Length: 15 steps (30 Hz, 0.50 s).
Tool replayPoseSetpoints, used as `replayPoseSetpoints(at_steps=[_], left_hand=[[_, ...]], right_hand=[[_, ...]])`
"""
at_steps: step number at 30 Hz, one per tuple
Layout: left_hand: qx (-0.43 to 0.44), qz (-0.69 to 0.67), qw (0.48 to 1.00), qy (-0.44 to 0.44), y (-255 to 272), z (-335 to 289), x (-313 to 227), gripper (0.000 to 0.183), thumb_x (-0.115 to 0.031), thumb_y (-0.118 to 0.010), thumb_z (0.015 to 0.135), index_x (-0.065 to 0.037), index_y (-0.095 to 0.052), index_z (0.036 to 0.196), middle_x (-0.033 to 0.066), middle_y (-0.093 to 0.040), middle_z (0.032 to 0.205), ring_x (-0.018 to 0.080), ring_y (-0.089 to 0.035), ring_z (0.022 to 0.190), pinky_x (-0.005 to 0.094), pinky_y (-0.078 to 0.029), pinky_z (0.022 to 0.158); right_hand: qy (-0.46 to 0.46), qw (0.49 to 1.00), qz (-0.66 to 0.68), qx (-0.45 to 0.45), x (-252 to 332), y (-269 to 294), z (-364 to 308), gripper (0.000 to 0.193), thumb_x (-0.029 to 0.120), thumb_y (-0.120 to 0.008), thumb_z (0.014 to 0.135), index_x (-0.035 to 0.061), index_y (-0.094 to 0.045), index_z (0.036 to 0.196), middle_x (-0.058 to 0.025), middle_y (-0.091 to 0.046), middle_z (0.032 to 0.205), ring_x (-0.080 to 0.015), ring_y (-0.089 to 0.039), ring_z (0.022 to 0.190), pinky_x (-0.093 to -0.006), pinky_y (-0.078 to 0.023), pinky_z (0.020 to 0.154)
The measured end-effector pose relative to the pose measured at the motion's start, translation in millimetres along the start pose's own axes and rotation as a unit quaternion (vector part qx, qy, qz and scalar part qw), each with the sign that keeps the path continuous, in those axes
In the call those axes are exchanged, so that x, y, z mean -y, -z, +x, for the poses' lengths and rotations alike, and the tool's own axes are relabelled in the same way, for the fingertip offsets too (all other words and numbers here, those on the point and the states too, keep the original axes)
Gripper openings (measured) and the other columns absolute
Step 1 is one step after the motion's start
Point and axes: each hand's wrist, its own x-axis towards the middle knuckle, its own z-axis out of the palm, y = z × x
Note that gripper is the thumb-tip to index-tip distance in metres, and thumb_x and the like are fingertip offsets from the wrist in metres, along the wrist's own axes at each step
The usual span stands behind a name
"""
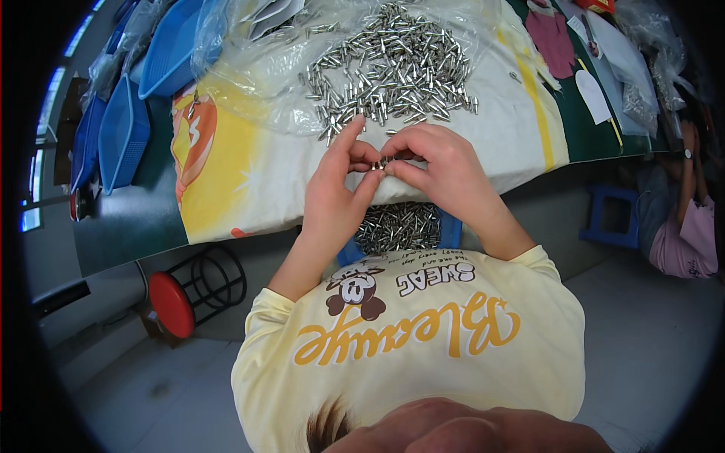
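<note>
My left hand (338, 172) and my right hand (439, 157) meet above the near edge of the cloth-covered table. Between their fingertips is a small shiny metal part (382, 163), pinched from both sides; its exact kind is too small to tell. The left index finger points up and away from the pinch. Just beyond the hands lies a large heap of small silvery metal pieces (400, 64), slim and pointed. Below my wrists, close to my body, a blue bin (451, 230) holds many similar metal pieces (400, 226).
Blue plastic baskets (124, 140) stand at the left, near clear plastic sheeting (257, 83). A red-topped stool (172, 304) is at the lower left. On the right are a pink glove (551, 38), a white paper piece (592, 97), a blue stool (610, 217) and another person (686, 226).
</note>
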Motion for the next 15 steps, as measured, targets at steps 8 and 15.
replayPoseSetpoints(at_steps=[8, 15], left_hand=[[-0.009, -0.051, 0.999, 0.013, -1.8, -0.7, 3.4, 0.08, 0.016, -0.064, 0.077, -0.002, -0.029, 0.147, 0.0074, -0.056, 0.102, 0.0131, -0.06, 0.092, 0.0255, -0.051, 0.082], [-0.001, -0.062, 0.998, 0.029, 1.1, 3.8, 1.6, 0.078, 0.01, -0.064, 0.08, -0.002, -0.027, 0.147, 0.0103, -0.055, 0.106, 0.0157, -0.06, 0.092, 0.0274, -0.052, 0.08]], right_hand=[[-0.05, 0.996, 0.074, 0.0, 3.2, -4.5, 0.0, 0.018, 0.008, -0.07, 0.077, 0.0073, -0.063, 0.094, -0.0058, -0.065, 0.083, -0.0213, -0.065, 0.075, -0.0337, -0.052, 0.069], [-0.069, 0.992, 0.103, 0.008, 0.8, -4.9, 1.1, 0.03, 0.002, -0.069, 0.079, 0.006, -0.062, 0.108, -0.0013, -0.065, 0.087, -0.0094, -0.062, 0.075, -0.0226, -0.05, 0.067]])
